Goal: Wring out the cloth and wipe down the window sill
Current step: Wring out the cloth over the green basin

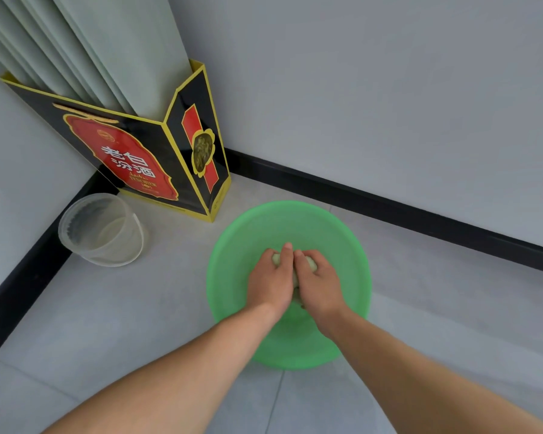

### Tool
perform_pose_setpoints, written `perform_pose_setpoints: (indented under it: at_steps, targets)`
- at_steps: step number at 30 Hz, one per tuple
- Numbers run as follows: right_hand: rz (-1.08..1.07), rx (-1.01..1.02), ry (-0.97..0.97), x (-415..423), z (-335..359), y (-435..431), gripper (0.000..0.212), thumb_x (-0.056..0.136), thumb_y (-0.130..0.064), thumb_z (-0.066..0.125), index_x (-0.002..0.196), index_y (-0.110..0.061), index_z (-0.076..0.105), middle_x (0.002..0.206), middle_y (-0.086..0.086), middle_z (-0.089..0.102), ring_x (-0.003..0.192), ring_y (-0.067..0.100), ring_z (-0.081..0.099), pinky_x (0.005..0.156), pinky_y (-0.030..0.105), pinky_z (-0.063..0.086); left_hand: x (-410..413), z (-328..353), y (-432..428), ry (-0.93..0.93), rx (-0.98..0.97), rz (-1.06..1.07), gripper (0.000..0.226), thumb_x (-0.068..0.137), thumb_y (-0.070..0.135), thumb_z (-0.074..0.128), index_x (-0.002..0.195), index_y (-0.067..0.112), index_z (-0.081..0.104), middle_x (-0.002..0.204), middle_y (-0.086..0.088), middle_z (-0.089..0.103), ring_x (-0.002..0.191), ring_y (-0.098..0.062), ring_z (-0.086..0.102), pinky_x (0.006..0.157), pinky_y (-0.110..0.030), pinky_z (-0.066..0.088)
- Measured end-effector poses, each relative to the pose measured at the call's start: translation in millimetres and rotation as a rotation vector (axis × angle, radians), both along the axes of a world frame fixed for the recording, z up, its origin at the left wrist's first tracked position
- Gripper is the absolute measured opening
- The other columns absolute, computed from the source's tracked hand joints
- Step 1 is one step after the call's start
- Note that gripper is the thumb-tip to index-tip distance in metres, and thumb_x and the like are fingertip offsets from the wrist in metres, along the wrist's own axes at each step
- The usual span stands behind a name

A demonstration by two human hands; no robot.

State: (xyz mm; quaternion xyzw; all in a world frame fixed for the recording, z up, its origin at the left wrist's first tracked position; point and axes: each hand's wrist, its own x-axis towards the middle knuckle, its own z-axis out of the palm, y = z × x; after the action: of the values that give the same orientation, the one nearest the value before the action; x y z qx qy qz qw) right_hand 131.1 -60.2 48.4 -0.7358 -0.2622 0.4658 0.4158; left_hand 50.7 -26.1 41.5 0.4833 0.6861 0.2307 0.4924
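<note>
A round green basin point(264, 223) stands on the grey tiled floor near the room's corner. Over its middle, my left hand point(271, 277) and my right hand point(318, 281) sit side by side, both gripping a bunched pale yellowish cloth point(311, 264). Only small bits of the cloth show between and beyond my fingers; the rest is hidden in my fists. No window sill is in view.
A black, red and yellow liquor box point(145, 158) leans in the corner under a pale green curtain point(101, 51). A clear plastic tub point(102, 230) sits left of the basin by the black skirting board point(389, 211). Grey floor tiles stretch around the basin.
</note>
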Motion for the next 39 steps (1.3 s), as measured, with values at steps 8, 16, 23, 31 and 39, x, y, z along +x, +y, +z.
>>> perform_pose_setpoints:
  at_steps: [8,16,23,31,39]
  targets:
    - [-0.029,0.058,-0.018,-2,-7,6,0.018,0.094,-0.018,0.058,0.08,-0.006,0.061,0.065,0.005,0.063,0.057,0.014,0.055,0.054,0.033,0.048,0,-8,-1,-0.08,0.001,0.04,0.041,0.098,0.049,0.047,0.077,0.017,0.062,0.073,0.001,0.068,0.069,-0.016,0.064,0.059,-0.031,0.043]
    - [-0.015,0.026,-0.022,4,-9,13,0.024,0.092,-0.012,0.054,0.069,-0.014,0.05,0.056,-0.002,0.05,0.052,0.012,0.044,0.045,0.025,0.037,3,-3,5,-0.073,0.008,-0.047,0.038,0.101,0.038,0.044,0.078,0.012,0.059,0.074,-0.002,0.066,0.072,-0.025,0.062,0.063,-0.035,0.045]
    - [0.036,-0.055,0.247,22,1,14,0.015,0.099,-0.03,0.046,0.109,-0.022,0.054,0.098,0.015,0.067,0.076,0.029,0.067,0.057,0.037,0.055,-12,10,16,-0.373,-0.164,-0.056,0.022,0.101,0.037,0.049,0.122,0.03,0.049,0.102,-0.004,0.063,0.077,-0.018,0.061,0.052,-0.026,0.048]
    - [-0.061,-0.032,0.201,8,11,11,0.021,0.098,-0.039,0.05,0.092,-0.032,0.068,0.086,-0.005,0.071,0.072,0.013,0.063,0.051,0.027,0.049,-8,1,7,-0.207,0.114,-0.22,0.016,0.096,0.051,0.051,0.096,0.035,0.053,0.096,-0.003,0.063,0.08,-0.016,0.062,0.065,-0.033,0.05]
    - [-0.171,0.044,0.134,-4,15,16,0.031,0.093,-0.045,0.058,0.078,-0.02,0.068,0.067,-0.003,0.07,0.059,0.011,0.061,0.051,0.026,0.043,4,8,7,-0.059,0.152,-0.079,0.039,0.092,0.06,0.04,0.077,0.025,0.05,0.07,0.01,0.065,0.064,-0.006,0.061,0.062,-0.034,0.05]
